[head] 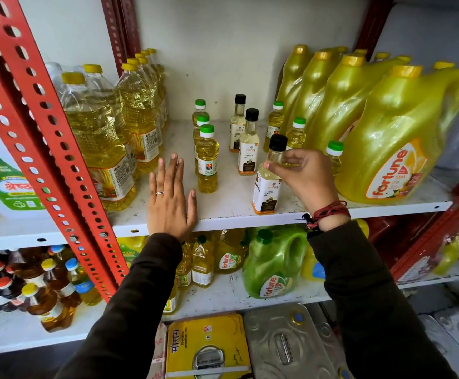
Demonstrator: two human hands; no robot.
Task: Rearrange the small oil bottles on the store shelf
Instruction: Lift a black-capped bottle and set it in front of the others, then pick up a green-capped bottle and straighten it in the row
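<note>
On the white shelf stand three rows of small oil bottles. At the left is a row of green-capped yellow bottles. The middle row has black-capped, white-labelled coconut oil bottles. Further green-capped bottles line the right. My right hand grips the neck of the front black-capped bottle, which stands near the shelf's front edge. My left hand lies flat and open on the shelf, just left of the front green-capped bottle, touching nothing else.
Tall clear oil bottles crowd the shelf's left side behind a red perforated upright. Big yellow Fortune jugs fill the right. Below are a green Fortune jug, smaller bottles and oil tins.
</note>
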